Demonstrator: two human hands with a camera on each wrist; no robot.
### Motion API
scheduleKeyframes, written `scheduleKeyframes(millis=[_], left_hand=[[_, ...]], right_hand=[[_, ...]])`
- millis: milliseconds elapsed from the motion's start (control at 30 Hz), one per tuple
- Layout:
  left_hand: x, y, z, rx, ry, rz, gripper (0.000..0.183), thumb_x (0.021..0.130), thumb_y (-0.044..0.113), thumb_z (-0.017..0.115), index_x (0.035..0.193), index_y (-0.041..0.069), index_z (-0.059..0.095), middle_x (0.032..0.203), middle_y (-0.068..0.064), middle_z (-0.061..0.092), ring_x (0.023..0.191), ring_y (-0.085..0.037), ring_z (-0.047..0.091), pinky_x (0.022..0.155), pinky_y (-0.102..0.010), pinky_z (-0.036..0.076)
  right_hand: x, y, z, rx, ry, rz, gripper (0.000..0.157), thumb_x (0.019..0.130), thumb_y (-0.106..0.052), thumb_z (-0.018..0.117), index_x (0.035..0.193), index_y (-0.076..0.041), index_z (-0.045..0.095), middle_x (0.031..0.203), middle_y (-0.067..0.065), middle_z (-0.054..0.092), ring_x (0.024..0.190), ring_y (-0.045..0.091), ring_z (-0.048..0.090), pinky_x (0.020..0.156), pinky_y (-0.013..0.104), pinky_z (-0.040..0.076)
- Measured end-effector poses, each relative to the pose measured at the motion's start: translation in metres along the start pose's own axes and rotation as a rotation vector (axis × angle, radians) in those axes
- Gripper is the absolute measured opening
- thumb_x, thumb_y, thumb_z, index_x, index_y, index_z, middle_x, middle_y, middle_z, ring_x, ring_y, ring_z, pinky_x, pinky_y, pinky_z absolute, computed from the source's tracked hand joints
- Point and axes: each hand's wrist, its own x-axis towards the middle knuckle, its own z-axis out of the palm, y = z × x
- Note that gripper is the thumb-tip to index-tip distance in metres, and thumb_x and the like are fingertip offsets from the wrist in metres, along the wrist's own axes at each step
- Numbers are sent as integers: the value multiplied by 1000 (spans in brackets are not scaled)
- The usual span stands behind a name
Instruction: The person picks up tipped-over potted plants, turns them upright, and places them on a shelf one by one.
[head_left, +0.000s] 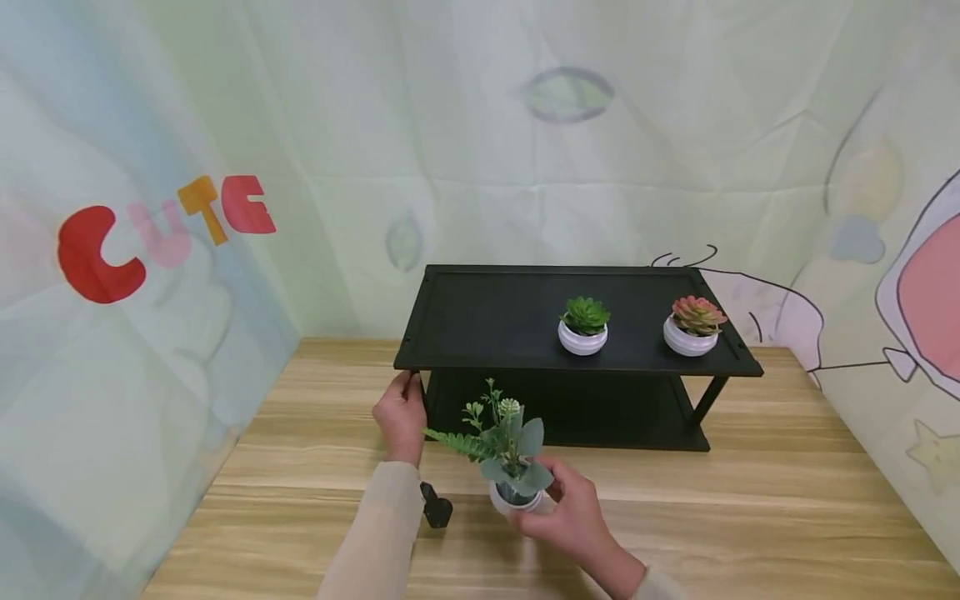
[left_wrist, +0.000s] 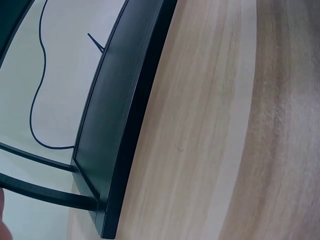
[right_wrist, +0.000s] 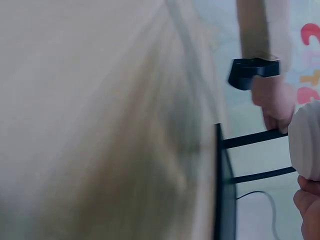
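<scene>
A black two-tier shelf (head_left: 487, 317) stands on the wooden table. At its left front corner, just under the top board, my left hand (head_left: 402, 421) grips the frame; the right wrist view shows that hand (right_wrist: 275, 102) at the upper end of a leg. My right hand (head_left: 576, 510) holds a small white pot (head_left: 498, 500) with a leafy artificial plant (head_left: 517, 442), in front of the shelf. In the right wrist view the white pot (right_wrist: 306, 142) rests against the fingers. Few of the left fingers show in the left wrist view.
On the top board are a green succulent (head_left: 585, 317) in a white pot and a reddish succulent (head_left: 696, 317) in another. A black device (head_left: 437, 508) shows beside the left forearm. Printed cloth (head_left: 480, 167) hangs behind the table (head_left: 780, 500).
</scene>
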Motion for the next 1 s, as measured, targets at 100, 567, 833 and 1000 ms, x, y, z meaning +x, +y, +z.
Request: scheduleKeyframes(millis=[100, 567, 833, 1000], left_hand=[[0, 0, -1, -13, 4, -2, 17, 89, 9, 60, 98, -3, 70, 95, -19, 69, 88, -33, 66, 72, -46, 52], [-1, -6, 3, 20, 70, 74, 14, 88, 6, 58, 88, -3, 70, 83, -19, 69, 69, -31, 64, 59, -42, 48], [1, -5, 2, -18, 33, 67, 17, 88, 6, 62, 97, -5, 69, 92, -21, 69, 87, -34, 67, 71, -45, 53], [1, -5, 2, -17, 37, 77, 17, 88, 6, 61, 97, -5, 69, 92, -21, 69, 86, -33, 67, 70, -45, 53]], right_hand=[[8, -9, -2, -12, 1, -13, 50, 57, 1, 82, 102, -6, 61, 102, 5, 66, 93, 7, 61, 85, 32, 49], [42, -40, -6, -45, 15, -29, 52, 58, 2, 81, 105, -11, 62, 102, 0, 66, 90, 12, 65, 84, 32, 51], [57, -51, -10, -39, 6, -62, 51, 61, 0, 81, 106, -11, 62, 105, 2, 66, 94, 13, 65, 88, 35, 49], [64, -58, -14, -53, -2, -36, 51, 61, -3, 82, 107, -12, 61, 106, 0, 65, 97, 11, 65, 90, 35, 47]])
